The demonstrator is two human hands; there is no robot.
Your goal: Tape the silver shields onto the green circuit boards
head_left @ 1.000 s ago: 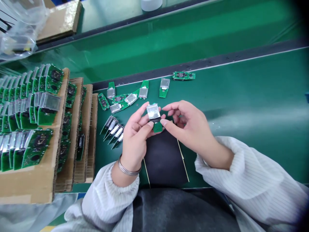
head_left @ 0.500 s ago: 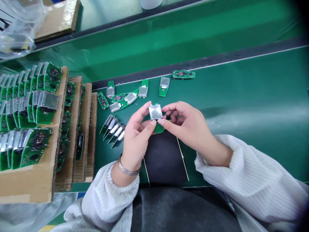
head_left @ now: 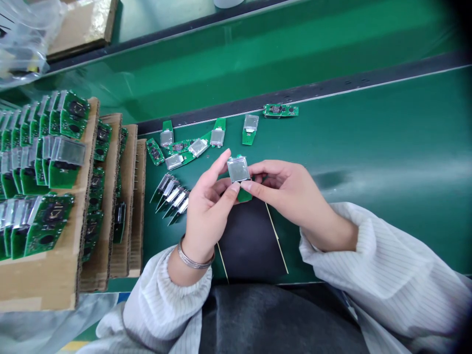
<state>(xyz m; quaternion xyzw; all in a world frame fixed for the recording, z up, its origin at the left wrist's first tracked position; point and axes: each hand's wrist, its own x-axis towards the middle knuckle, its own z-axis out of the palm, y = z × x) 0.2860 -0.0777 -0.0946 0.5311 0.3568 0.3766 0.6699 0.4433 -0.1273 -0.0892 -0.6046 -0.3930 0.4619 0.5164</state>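
Note:
A green circuit board [head_left: 244, 195] with a small square display [head_left: 238, 169] is held between both hands, display side up. My left hand [head_left: 208, 206] grips it from the left, thumb at the display's lower edge and index finger stretched along its upper left. My right hand [head_left: 291, 189] pinches the lower right edge, with its thumb tip near the left thumb. Fingers underneath are partly hidden. Below the hands a black sheet [head_left: 252, 243] with pale yellow edges lies on the green table. Left of my left hand, several boards with displays [head_left: 171, 196] stand in a slanted row.
Loose circuit boards [head_left: 198, 146] lie scattered beyond the hands, one board [head_left: 280, 111] near the ledge. At left, cardboard racks [head_left: 47, 280] carry rows of upright boards [head_left: 49, 223]. Clear plastic bags [head_left: 31, 39] and a cardboard piece [head_left: 83, 27] sit on the upper shelf.
The right fingers have closed in a little at the board's right edge. The held board stays in nearly the same place. The view has shifted slightly.

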